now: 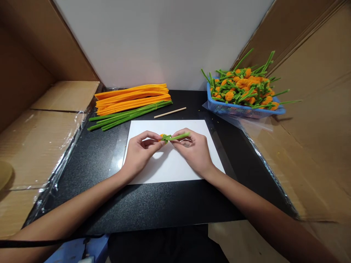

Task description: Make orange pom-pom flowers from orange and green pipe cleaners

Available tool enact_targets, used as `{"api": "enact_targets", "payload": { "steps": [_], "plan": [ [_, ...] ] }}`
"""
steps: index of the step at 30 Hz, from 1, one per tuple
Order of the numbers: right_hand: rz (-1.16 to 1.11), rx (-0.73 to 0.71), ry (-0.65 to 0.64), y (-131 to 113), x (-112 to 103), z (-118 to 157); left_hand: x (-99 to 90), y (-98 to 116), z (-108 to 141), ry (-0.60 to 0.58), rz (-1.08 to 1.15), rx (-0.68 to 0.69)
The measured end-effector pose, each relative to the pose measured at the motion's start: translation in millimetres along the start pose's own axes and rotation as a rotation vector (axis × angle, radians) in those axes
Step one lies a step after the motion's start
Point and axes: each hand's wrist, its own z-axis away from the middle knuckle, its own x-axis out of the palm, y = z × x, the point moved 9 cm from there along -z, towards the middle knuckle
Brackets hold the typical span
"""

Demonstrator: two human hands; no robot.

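pipe-cleaner flower (171, 137) over paper (170, 168), well inside its edges

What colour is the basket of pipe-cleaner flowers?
The plastic basket is bright blue with a latticed side, best seen in the head view.

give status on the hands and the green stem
Left hand pinching orange tuft. Right hand pinching green pipe cleaner. Over white paper. Nothing in the way.
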Motion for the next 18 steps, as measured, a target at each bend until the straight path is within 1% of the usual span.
{"api": "enact_targets", "payload": {
  "steps": [3, 8, 10, 12, 16, 18],
  "plan": [
    [0.072, -0.066, 0.011, -9, -1, 0, 0.1, 0, 0, -0.007, -0.005, 0.007],
    [0.16, -0.217, -0.019, -24, 0, 2, 2.1, 0, 0, -0.025, 0.0, 0.011],
    [0.177, -0.251, -0.036, -28, 1, 3, 2.5, 1, 0, -0.022, -0.006, 0.016],
    [0.163, -0.238, -0.053, -27, 3, 3, 2.3, 3, 1, -0.011, -0.017, 0.031],
    [0.099, -0.144, -0.055, -18, 6, 3, 1.6, 6, 1, 0.004, -0.027, 0.059],
    [0.106, -0.134, -0.052, -17, 7, 4, 1.2, 6, 0, 0.008, -0.033, 0.068]
  ]
}}
